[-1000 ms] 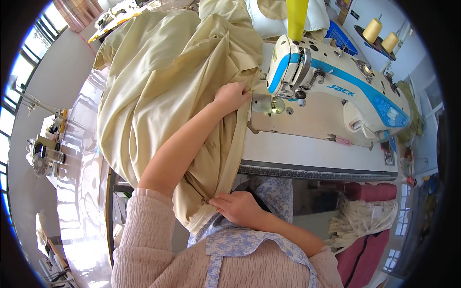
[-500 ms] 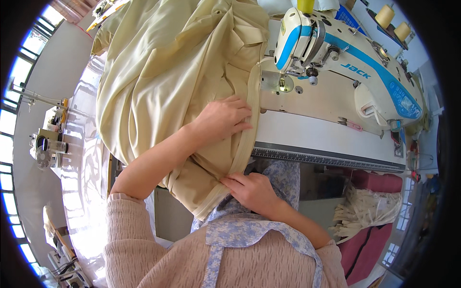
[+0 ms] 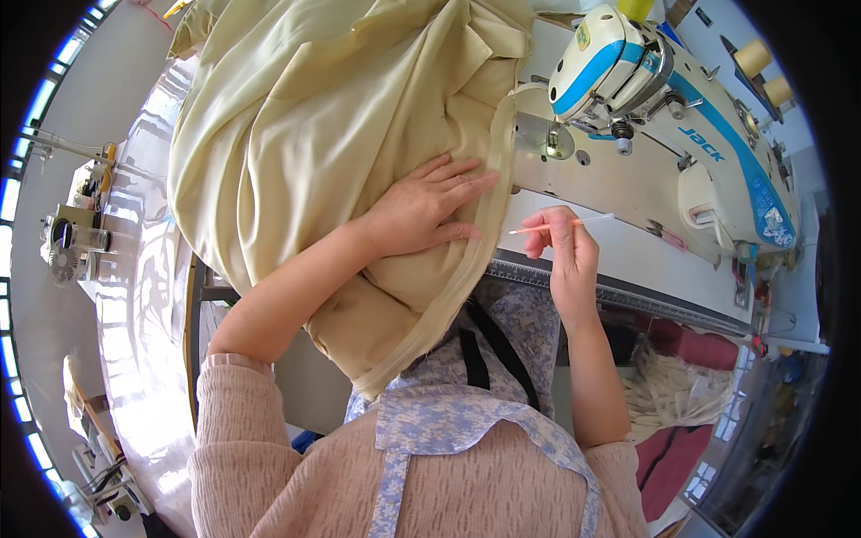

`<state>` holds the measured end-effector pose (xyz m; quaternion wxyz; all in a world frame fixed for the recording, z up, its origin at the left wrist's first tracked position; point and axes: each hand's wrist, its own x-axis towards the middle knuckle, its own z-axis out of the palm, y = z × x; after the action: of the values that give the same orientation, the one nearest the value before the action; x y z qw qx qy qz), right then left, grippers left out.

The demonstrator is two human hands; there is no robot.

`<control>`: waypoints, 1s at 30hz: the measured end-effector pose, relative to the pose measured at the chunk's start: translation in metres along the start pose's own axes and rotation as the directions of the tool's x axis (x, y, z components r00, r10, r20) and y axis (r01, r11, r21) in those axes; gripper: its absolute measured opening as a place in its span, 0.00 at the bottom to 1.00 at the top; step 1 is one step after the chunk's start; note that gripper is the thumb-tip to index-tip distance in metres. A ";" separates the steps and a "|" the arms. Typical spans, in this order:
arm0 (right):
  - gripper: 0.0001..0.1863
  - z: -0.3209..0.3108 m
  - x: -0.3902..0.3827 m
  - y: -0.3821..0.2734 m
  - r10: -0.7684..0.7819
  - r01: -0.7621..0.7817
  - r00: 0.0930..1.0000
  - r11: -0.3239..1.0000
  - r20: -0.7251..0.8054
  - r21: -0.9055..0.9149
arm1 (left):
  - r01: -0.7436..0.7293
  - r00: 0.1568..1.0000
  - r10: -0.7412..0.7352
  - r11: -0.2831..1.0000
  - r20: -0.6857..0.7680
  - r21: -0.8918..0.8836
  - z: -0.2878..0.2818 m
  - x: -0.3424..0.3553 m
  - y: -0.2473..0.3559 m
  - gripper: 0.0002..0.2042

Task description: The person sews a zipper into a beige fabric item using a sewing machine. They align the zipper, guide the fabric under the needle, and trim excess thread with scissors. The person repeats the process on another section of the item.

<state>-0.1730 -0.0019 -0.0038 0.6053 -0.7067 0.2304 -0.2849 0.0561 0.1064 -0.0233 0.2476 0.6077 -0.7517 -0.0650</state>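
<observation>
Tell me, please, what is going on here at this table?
The person's left hand rests flat on a large beige cloth, near its banded edge. The right hand, raised beside the cloth, holds a thin orange tool. A white and blue sewing machine stands to the right of the cloth.

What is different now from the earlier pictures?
The right hand let go of the beige cloth, moved forward and right, and holds a thin orange stick. The left hand, farther back than at first, still rests on the cloth, which stays beside the sewing machine.
</observation>
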 end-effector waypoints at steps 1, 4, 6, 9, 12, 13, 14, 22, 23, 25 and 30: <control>0.20 0.006 0.004 0.005 0.027 -0.027 1.000 0.997 0.003 0.074 | 0.013 1.000 -0.013 1.000 0.012 -0.005 0.001 0.000 -0.001 0.42; 0.13 0.022 0.015 0.018 -0.072 0.072 0.997 0.997 -0.003 0.030 | 0.020 1.000 -0.020 0.999 -0.011 -0.026 0.001 -0.001 -0.003 0.41; 0.11 0.028 0.021 0.024 -0.118 0.118 0.993 0.992 0.001 -0.053 | 0.026 1.000 -0.027 0.999 -0.011 -0.041 0.001 -0.002 -0.003 0.41; 0.11 0.031 0.027 0.029 -0.092 0.095 0.995 0.987 0.025 -0.130 | 0.039 0.999 -0.040 0.997 -0.011 -0.062 0.000 -0.001 -0.002 0.41; 0.10 0.032 0.027 0.031 -0.100 0.106 0.994 0.974 0.040 -0.201 | 0.037 0.999 -0.038 0.997 -0.007 -0.074 0.000 0.000 -0.001 0.42; 0.10 0.032 0.027 0.032 -0.111 0.118 0.993 0.972 0.045 -0.203 | 0.034 0.999 -0.034 0.996 -0.005 -0.077 0.000 0.001 -0.002 0.42; 0.10 0.033 0.027 0.032 -0.115 0.122 0.992 0.971 0.044 -0.205 | 0.036 0.999 -0.036 0.997 -0.001 -0.072 0.000 0.001 -0.002 0.42; 0.09 0.035 0.028 0.033 -0.153 0.169 0.985 0.953 0.081 -0.253 | 0.034 0.999 -0.034 0.998 0.014 -0.056 -0.001 0.000 -0.001 0.42; 0.09 0.035 0.028 0.033 -0.156 0.173 0.984 0.948 0.083 -0.266 | 0.035 0.999 -0.034 0.998 0.013 -0.053 -0.002 0.001 -0.001 0.42; 0.08 0.036 0.029 0.034 -0.175 0.193 0.981 0.936 0.087 -0.293 | 0.043 0.999 -0.042 0.998 0.024 -0.048 -0.002 0.001 -0.001 0.42; 0.08 0.036 0.030 0.037 -0.215 0.232 0.973 0.915 0.088 -0.330 | 0.036 0.999 -0.035 0.998 0.009 -0.045 0.002 0.001 -0.003 0.42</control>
<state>-0.1258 -0.0015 -0.0408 0.4439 -0.8286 0.1785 -0.2906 0.0580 0.1047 -0.0262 0.2570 0.6150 -0.7401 -0.0886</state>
